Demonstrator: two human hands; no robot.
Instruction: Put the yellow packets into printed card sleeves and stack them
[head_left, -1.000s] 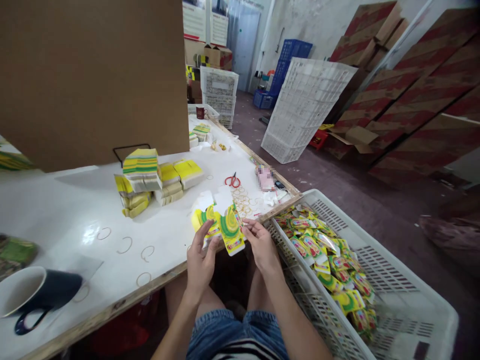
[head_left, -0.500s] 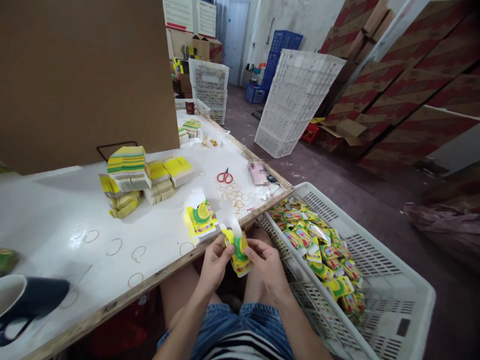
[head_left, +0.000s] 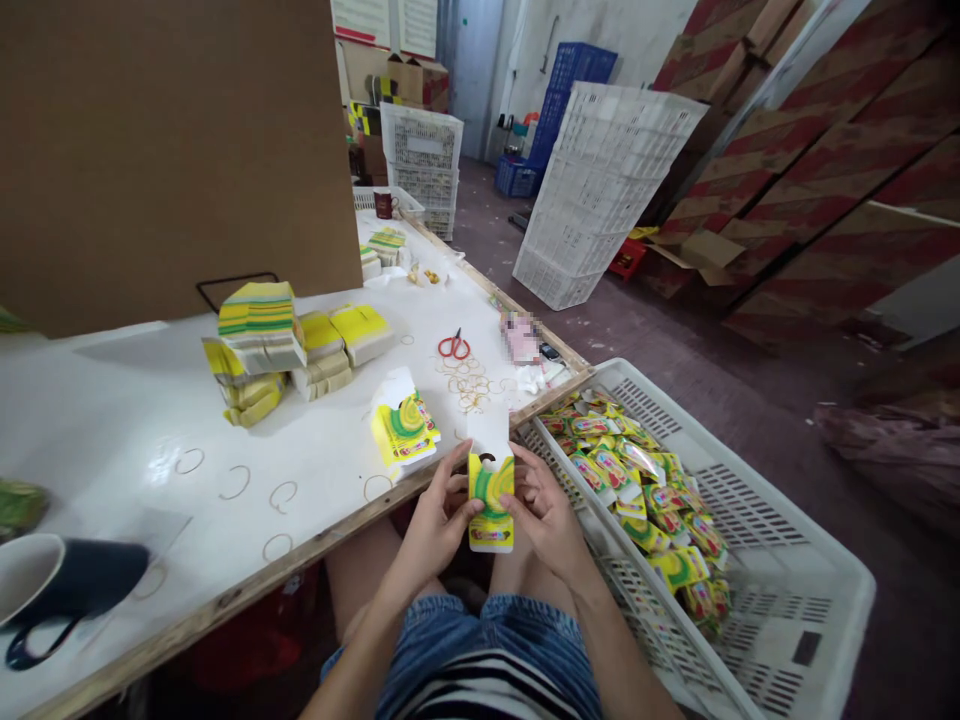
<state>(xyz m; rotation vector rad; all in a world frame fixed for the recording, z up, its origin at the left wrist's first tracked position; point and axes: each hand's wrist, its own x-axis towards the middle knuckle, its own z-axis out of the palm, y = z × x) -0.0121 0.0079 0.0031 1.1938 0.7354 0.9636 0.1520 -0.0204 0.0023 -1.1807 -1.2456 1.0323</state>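
Note:
Between both hands, above my lap and just off the table edge, is a small yellow and green cardboard box (head_left: 492,500) with a white flap standing up at its top. My left hand (head_left: 448,505) grips its left side, thumb on the front. On the right side, my right hand (head_left: 544,505) pinches it with the thumb on the front and fingers behind. A small pile of similar flat cartons (head_left: 407,425) lies on the table to the left of the held box. The crate (head_left: 795,520) at my right contains many filled-looking yellow and green packs (head_left: 645,490).
On the white table (head_left: 322,450) are red-handled scissors (head_left: 454,346), scattered rubber bands (head_left: 469,385), bundled carton stacks (head_left: 259,325) and a dark blue mug (head_left: 90,580). A large brown board (head_left: 180,150) stands at the left. White stacked crates (head_left: 600,190) stand on the floor beyond.
The held box has come up slightly and turned from tilted to upright, its front now facing me. Both hands have shifted with it. The view has moved a little.

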